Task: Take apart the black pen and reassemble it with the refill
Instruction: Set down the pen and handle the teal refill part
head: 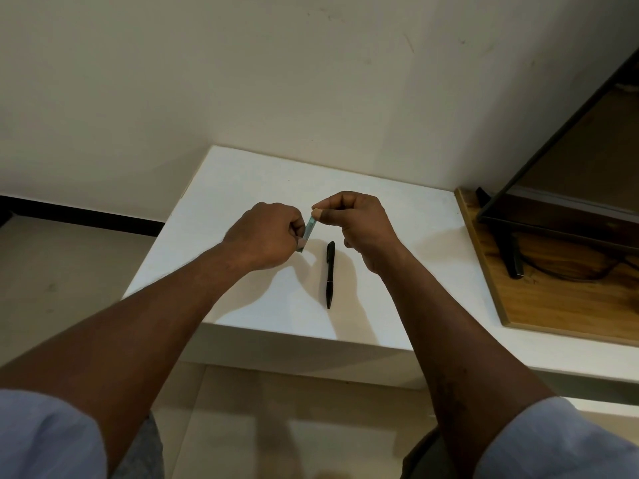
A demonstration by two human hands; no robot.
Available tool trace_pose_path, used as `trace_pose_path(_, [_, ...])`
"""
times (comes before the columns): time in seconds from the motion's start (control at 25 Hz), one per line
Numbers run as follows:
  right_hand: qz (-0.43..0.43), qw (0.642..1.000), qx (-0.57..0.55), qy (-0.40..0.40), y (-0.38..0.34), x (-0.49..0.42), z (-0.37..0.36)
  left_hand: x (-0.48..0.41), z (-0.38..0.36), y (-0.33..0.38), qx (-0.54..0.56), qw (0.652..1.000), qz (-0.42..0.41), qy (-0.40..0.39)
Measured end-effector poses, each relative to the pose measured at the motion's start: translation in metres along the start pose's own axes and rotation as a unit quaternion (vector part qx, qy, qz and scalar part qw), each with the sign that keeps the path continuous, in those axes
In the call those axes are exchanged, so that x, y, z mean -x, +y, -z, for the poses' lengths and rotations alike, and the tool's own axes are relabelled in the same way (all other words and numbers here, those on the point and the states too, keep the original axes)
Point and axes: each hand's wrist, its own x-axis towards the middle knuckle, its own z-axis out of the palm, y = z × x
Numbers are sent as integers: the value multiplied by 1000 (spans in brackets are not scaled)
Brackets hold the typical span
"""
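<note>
The black pen (330,274) lies flat on the white tabletop (397,271), fully assembled, its long axis running near to far with the tip end toward the near edge. It is untouched by either hand and sits between the two forearms, just near of the hands. Both hands are raised above the tabletop at its centre. The left hand (266,233) is curled into a loose fist, its thumb and fingers pinching the lower end of a small, thin, bluish-green transparent packet (308,233). The right hand (356,223) is also curled, with thumb and forefinger pressed together on the upper end of the same packet. The packet is held tilted between the two hands; its contents cannot be determined. Pale sleeves (45,440) cover both upper arms. To the right, a wooden board (560,305) rests beside the tabletop and carries the black stand of a flat screen (567,160). A plain wall (242,81) rises behind the table.
</note>
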Motion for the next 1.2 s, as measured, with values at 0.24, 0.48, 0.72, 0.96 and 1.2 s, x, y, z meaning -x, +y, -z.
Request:
trace_pose_path(0.24, [-88, 996, -15, 12, 0, 2, 1, -4, -3, -3, -33, 999, 20, -22])
trace_pose_path(0.48, [-242, 901, -355, 59, -3, -1, 12, -5, -7, -11, -20, 988, 78, -135])
trace_pose_path(0.72, [-244, 856, -454, 43, -2, 2, 15, -4, -8, -11, -109, 982, 82, -129])
trace_pose_path(0.96, [-233, 859, -455, 29, -1, 3, 14, -5, -11, -12, -119, 986, 79, -85])
trace_pose_path(1.2, [-230, 886, -403, 23, -4, 3, 12, -5, -15, -5, -83, 996, 24, 15])
